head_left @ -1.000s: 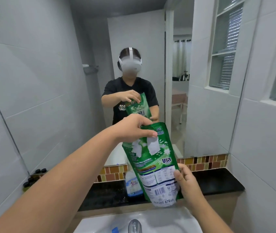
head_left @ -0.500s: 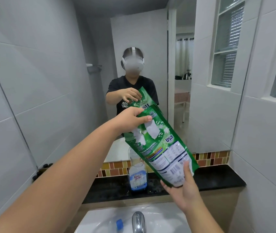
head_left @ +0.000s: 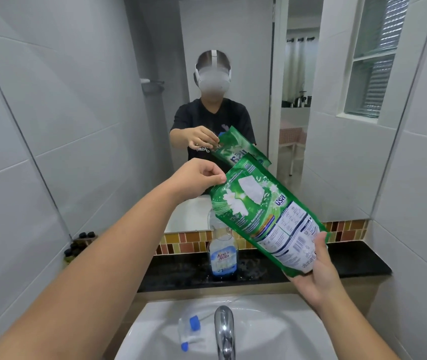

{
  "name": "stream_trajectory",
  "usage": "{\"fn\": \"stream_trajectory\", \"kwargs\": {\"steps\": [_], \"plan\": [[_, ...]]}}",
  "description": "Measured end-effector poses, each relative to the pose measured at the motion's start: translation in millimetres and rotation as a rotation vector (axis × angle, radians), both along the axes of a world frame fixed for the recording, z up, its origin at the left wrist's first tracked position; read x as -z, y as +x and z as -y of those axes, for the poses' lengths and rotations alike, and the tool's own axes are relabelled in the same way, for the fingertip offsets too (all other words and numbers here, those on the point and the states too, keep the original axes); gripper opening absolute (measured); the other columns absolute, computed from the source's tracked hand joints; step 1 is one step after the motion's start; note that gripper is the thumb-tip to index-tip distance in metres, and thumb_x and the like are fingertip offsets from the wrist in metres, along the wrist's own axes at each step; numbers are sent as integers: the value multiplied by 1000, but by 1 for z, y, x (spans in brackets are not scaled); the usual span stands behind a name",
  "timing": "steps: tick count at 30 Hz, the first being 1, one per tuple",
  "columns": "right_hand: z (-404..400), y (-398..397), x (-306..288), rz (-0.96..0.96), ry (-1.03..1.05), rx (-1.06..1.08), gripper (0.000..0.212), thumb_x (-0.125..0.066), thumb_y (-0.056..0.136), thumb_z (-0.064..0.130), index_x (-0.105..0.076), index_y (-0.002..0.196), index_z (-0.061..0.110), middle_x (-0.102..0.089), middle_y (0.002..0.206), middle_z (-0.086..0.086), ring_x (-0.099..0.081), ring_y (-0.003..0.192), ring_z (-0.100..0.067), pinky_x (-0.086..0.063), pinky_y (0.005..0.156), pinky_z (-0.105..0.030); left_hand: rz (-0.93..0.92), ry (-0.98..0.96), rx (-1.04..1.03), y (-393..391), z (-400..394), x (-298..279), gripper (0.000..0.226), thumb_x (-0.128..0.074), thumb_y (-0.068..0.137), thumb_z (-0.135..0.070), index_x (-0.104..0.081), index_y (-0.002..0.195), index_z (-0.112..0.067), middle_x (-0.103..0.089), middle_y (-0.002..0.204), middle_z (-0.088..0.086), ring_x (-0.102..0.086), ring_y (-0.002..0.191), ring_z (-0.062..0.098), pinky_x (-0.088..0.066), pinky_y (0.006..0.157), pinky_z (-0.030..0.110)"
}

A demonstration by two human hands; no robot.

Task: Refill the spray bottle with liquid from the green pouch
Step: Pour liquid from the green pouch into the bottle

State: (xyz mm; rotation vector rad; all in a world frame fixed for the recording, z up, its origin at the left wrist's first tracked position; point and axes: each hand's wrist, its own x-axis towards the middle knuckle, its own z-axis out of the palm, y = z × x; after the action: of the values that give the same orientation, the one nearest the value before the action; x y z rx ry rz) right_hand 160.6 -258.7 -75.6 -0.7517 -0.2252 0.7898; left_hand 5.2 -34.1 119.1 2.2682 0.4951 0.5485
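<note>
Head-camera view, nearest first: a white sink (head_left: 272,331) fills the bottom edge, with a chrome faucet (head_left: 224,331) rising at its middle and a clear spray head with blue parts (head_left: 190,333) lying in the basin to the left of the faucet. Above the basin, the right hand (head_left: 316,275) cups the bottom end of the green pouch (head_left: 264,219) from below, fingers curled up around its lower corner. The pouch is tilted, with its bottom end low at the right and its top end raised to the left. The left hand (head_left: 196,179) is closed on that upper left corner, thumb and fingers pinching the edge. Behind the sink runs a black counter (head_left: 350,263), and on it stands the spray bottle (head_left: 221,249), upright and clear, with a blue label and no spray head on its neck; the pouch's left edge hangs above it and overlaps its upper part in the frame. Whether liquid is coming out cannot be told. A strip of mosaic tiles (head_left: 347,228) backs the counter. Small dark-capped bottles (head_left: 77,246) cluster at the counter's far left. Farthest, a mirror (head_left: 233,74) reflects the person and the pouch.
</note>
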Motion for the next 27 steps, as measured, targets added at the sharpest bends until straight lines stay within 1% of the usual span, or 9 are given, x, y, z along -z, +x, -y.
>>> {"fn": "stream_trajectory", "kwargs": {"steps": [3, 6, 9, 12, 14, 16, 19, 23, 27], "plan": [[0, 13, -4, 37, -41, 34, 59, -50, 81, 67, -55, 130, 35, -68, 123, -6, -66, 109, -31, -55, 84, -47, -25, -2, -16, 2, -5, 8, 5, -71, 88, -26, -75, 88, -23, -75, 85, -6, -70, 87, 13, -54, 89, 40], [-1, 26, -11, 82, -78, 59, 62, -52, 79, 66, -54, 132, 34, -67, 124, -5, -63, 113, -32, -51, 91, -49, -44, -22, -32, 5, -10, 21, 17, -68, 90, -20, -74, 103, -29, -76, 87, -6, -69, 89, 11, -52, 89, 38], [-4, 40, -19, 117, -116, 82, 62, -54, 77, 65, -53, 132, 35, -68, 123, -3, -62, 114, -32, -47, 96, -53, -42, 1, -70, 10, -15, 34, 28, -67, 91, -20, -69, 113, -37, -75, 84, -8, -67, 88, 7, -47, 78, 28], [-11, 49, -29, 153, -133, 98, 64, -57, 77, 63, -51, 133, 33, -69, 121, -2, -66, 110, -29, -54, 87, -50, -18, 2, -119, 15, -21, 44, 30, -68, 90, -20, -68, 116, -35, -75, 84, -8, -67, 87, 9, -47, 68, 22], [-17, 54, -34, 168, -135, 99, 64, -59, 77, 61, -49, 134, 31, -69, 121, -2, -67, 107, -28, -57, 81, -50, 26, -46, -165, 18, -25, 53, 24, -69, 89, -21, -70, 110, -33, -75, 82, -9, -68, 84, 10, -48, 65, 22], [-22, 58, -38, 188, -147, 107, 66, -60, 77, 61, -49, 134, 30, -69, 121, -2, -68, 106, -28, -58, 79, -49, 103, -98, -218, 20, -30, 63, 13, -73, 86, -23, -73, 96, -32, -74, 79, -9, -67, 79, 4, -47, 67, 22], [-29, 60, -43, 222, -191, 137, 69, -61, 75, 62, -49, 134, 29, -69, 122, -2, -67, 107, -28, -57, 83, -49, 189, -87, -301, 24, -37, 81, 4, -77, 82, -30, -75, 85, -32, -72, 75, -12, -63, 70, -3, -46, 67, 20], [-38, 62, -46, 278, -229, 163, 69, -61, 74, 62, -48, 133, 29, -68, 123, -2, -66, 107, -29, -53, 88, -56, 213, -86, -334, 28, -46, 99, 7, -77, 81, -30, -73, 78, -35, -71, 72, -16, -61, 66, -6, -43, 64, 16], [-42, 66, -50, 348, -264, 180, 69, -61, 73, 65, -48, 131, 30, -71, 116, 3, -71, 98, -23, -59, 70, -45, 194, -147, -321, 30, -54, 110, 3, -76, 83, -29, -76, 86, -28, -73, 75, -11, -61, 66, -5, -41, 63, 17]]}}
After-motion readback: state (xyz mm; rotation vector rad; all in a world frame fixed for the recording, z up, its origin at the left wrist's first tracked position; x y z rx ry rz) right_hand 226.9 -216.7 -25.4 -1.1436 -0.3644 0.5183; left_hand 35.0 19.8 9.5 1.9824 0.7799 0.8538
